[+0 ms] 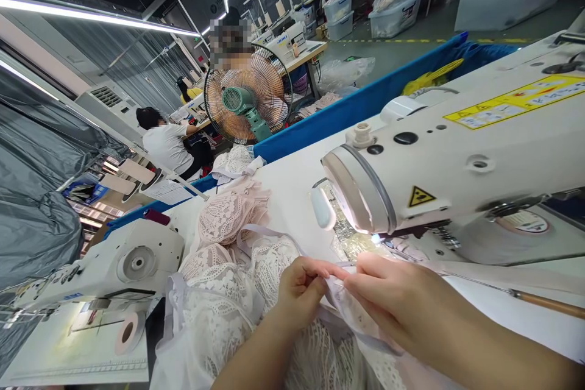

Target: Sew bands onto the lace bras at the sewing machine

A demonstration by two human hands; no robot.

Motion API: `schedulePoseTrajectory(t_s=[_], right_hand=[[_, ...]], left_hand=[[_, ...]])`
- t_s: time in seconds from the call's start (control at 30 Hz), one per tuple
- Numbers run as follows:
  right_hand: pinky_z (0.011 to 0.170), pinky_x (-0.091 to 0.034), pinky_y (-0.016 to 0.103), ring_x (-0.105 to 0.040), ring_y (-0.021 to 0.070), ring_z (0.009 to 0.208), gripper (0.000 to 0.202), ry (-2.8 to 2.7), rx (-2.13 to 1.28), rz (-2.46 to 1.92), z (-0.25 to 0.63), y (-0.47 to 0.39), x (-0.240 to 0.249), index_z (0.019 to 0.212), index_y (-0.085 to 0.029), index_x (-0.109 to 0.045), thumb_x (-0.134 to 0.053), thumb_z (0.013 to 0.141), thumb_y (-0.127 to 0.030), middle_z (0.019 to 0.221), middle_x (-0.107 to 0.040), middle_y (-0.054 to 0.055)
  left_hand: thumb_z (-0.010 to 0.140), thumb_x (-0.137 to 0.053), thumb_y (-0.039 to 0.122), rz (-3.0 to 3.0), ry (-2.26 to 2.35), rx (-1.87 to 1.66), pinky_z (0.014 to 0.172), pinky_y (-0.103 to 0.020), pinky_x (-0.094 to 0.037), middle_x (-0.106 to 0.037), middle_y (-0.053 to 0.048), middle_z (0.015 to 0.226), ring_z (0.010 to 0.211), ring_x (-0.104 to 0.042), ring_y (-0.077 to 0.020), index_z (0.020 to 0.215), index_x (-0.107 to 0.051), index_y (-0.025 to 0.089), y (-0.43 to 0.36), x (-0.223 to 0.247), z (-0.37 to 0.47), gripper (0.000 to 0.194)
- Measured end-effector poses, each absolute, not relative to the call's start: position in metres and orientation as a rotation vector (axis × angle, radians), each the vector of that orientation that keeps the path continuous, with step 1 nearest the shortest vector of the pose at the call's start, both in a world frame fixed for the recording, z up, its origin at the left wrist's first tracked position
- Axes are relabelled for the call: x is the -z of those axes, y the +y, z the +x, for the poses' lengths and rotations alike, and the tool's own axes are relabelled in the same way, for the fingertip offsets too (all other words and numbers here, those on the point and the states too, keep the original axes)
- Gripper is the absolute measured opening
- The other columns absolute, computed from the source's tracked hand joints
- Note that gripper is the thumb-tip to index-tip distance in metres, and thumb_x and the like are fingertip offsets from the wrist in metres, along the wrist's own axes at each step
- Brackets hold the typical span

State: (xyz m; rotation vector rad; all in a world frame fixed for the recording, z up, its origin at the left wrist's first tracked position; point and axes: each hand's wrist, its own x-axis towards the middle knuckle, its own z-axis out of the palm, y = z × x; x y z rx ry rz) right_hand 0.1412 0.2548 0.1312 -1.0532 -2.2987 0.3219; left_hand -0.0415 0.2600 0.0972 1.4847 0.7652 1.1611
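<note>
My left hand (299, 289) pinches the edge of a white lace bra (340, 295) between thumb and fingers. Right beside it, my right hand (388, 289) is closed on the same bra, its fingertips almost meeting the left ones. Both hands are just in front of the lit needle area of a white sewing machine (457, 152); the needle itself is hidden. The bra's grey-lilac strip and lace hang down below my hands. More lace bras, white ones (210, 292) and pale pink ones (223, 216), lie heaped to the left of my left hand.
A second sewing machine (132, 262) stands at left with a tape roll (130, 332). A thin wood-handled tool (548, 303) lies at right. Behind the table are a blue cloth trough (356, 106), a large fan (247, 97), seated people (167, 146) and plastic bins (395, 15).
</note>
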Motion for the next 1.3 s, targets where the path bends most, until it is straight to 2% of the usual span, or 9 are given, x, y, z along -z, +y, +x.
schedulePoseTrajectory(t_s=[0.23, 0.33, 0.43, 0.5, 0.63, 0.77, 0.93, 1.3], right_hand=[[0.043, -0.015, 0.025, -0.033, 0.0111, 0.045, 0.021, -2.337, -0.241, -1.078, 0.139, 0.257, -0.128, 0.068, -0.02, -0.056, -0.04, 0.076, -0.01, 0.056, -0.041, -0.001], [0.042, -0.014, 0.026, -0.033, 0.0109, 0.044, 0.017, -2.377, -0.201, -1.08, 0.138, 0.258, -0.132, 0.062, -0.02, -0.053, -0.048, 0.064, -0.005, 0.055, -0.042, -0.001], [0.041, -0.013, 0.025, -0.031, 0.0101, 0.042, 0.024, -2.413, -0.139, -1.06, 0.137, 0.259, -0.137, 0.059, -0.021, -0.052, -0.052, 0.048, 0.0, 0.053, -0.042, -0.003], [0.04, -0.013, 0.025, -0.031, 0.01, 0.041, 0.026, -2.444, -0.086, -1.032, 0.136, 0.26, -0.141, 0.058, -0.021, -0.051, -0.052, 0.044, 0.001, 0.052, -0.042, -0.003], [0.039, -0.013, 0.027, -0.031, 0.0104, 0.04, 0.021, -2.431, -0.028, -0.996, 0.135, 0.261, -0.146, 0.052, -0.022, -0.044, -0.054, 0.047, -0.004, 0.05, -0.037, -0.003], [0.04, -0.012, 0.027, -0.033, 0.0103, 0.042, 0.024, -2.473, -0.031, -1.02, 0.135, 0.261, -0.142, 0.053, -0.022, -0.047, -0.052, 0.04, -0.002, 0.051, -0.038, -0.003], [0.042, -0.009, 0.026, -0.029, 0.0099, 0.042, 0.027, -2.437, -0.008, -1.028, 0.137, 0.261, -0.134, 0.056, -0.022, -0.049, -0.049, 0.038, -0.002, 0.053, -0.037, -0.003], [0.042, -0.01, 0.025, -0.031, 0.0092, 0.042, 0.026, -2.423, -0.016, -0.987, 0.138, 0.263, -0.135, 0.062, -0.021, -0.048, -0.055, 0.043, -0.004, 0.054, -0.036, -0.004]], left_hand=[[0.083, -0.05, 0.024, 1.494, 0.741, -1.171, 0.071, -0.035, -0.049, -0.069, -0.007, 0.085, 0.081, -0.063, -0.0183, 0.082, -0.05, 0.019, 0.26, -0.099, -0.041, 0.004], [0.082, -0.05, 0.025, 1.507, 0.779, -1.16, 0.069, -0.034, -0.049, -0.069, -0.007, 0.084, 0.079, -0.063, -0.0183, 0.081, -0.05, 0.019, 0.26, -0.1, -0.042, 0.006], [0.082, -0.05, 0.026, 1.527, 0.816, -1.145, 0.066, -0.033, -0.05, -0.068, -0.007, 0.082, 0.078, -0.063, -0.018, 0.08, -0.05, 0.019, 0.26, -0.1, -0.042, 0.008], [0.082, -0.05, 0.027, 1.533, 0.82, -1.147, 0.067, -0.033, -0.05, -0.068, -0.007, 0.082, 0.078, -0.063, -0.0177, 0.08, -0.051, 0.019, 0.259, -0.099, -0.043, 0.008], [0.082, -0.05, 0.026, 1.534, 0.801, -1.16, 0.068, -0.033, -0.049, -0.069, -0.006, 0.083, 0.078, -0.063, -0.0177, 0.081, -0.052, 0.02, 0.26, -0.099, -0.042, 0.006], [0.083, -0.05, 0.022, 1.52, 0.748, -1.177, 0.068, -0.032, -0.049, -0.069, -0.004, 0.088, 0.081, -0.064, -0.0179, 0.083, -0.053, 0.021, 0.26, -0.099, -0.042, 0.004], [0.083, -0.05, 0.025, 1.51, 0.771, -1.156, 0.068, -0.035, -0.05, -0.069, -0.006, 0.089, 0.082, -0.064, -0.02, 0.081, -0.052, 0.02, 0.259, -0.097, -0.043, 0.006], [0.082, -0.051, 0.026, 1.535, 0.811, -1.169, 0.066, -0.032, -0.05, -0.069, -0.007, 0.086, 0.078, -0.064, -0.0174, 0.079, -0.052, 0.019, 0.26, -0.1, -0.042, 0.007]])
